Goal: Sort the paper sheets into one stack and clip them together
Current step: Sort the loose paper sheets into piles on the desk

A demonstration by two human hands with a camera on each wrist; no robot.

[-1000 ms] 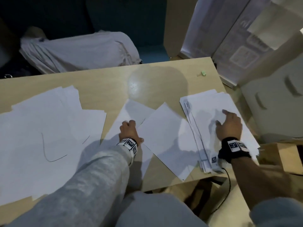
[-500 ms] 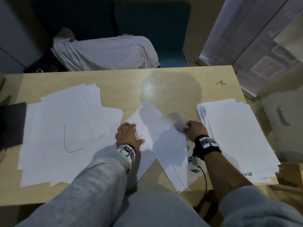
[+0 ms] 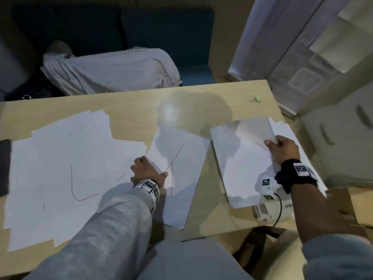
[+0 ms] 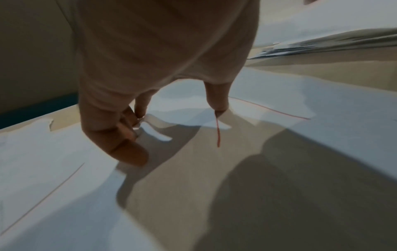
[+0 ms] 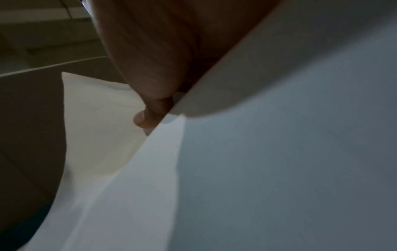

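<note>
left hand: fingers curled, thumb pressed on flat lined sheet; pinch unclear
right hand: thin blank sheet pinched, bowed

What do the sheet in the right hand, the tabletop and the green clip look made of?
Sheet pinched by the right hand: thin matte white paper; its far corner curls up and looks translucent.
Tabletop: pale wood-look laminate or veneer, semi-gloss; it shows a blurred glare patch.
Green clip: probably painted metal with wire handles, too small to confirm.
</note>
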